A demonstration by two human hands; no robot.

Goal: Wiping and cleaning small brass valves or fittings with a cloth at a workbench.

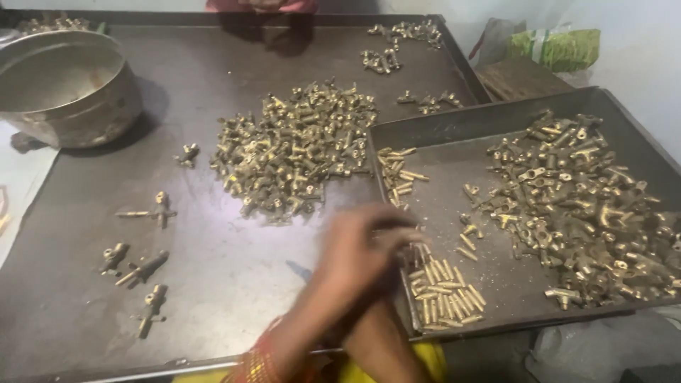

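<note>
- Left hand (365, 248) blurred, hovering over the near-left edge of the smaller metal tray (454, 128), fingers (397, 237) stretched toward the right; can't tell if anything is pinched in it.
- Right hand (369, 326) mostly tucked under the left one, only wrist and forearm showing; no way to tell its grip either. Bright bangles (255, 365) on the near arm.
- Just right of the fingers, touching distance: a neat bunch of short brass pins (443, 298) lying side by side at the near-left corner of that tray.
- Second little bunch of brass rods (397, 177) up at the far-left corner of the same tray, a few strays (468, 237) in between.
- Right half of the tray loaded with a big heap of brass T-shaped fittings (582, 206).
- Bigger dark tray (213, 284) takes up the left and middle, the smaller one overlapping its right edge.
- Another pile of brass fittings (294, 149) in the middle of it, well apart from the hands.
- Few assembled pieces (138, 266) scattered near-left, one loner (188, 152) farther up.
- Small clusters (397, 46) at the far right of the big tray.
- Battered metal bowl (67, 89) far left.
- Green bag (557, 46) far right, off the trays.
</note>
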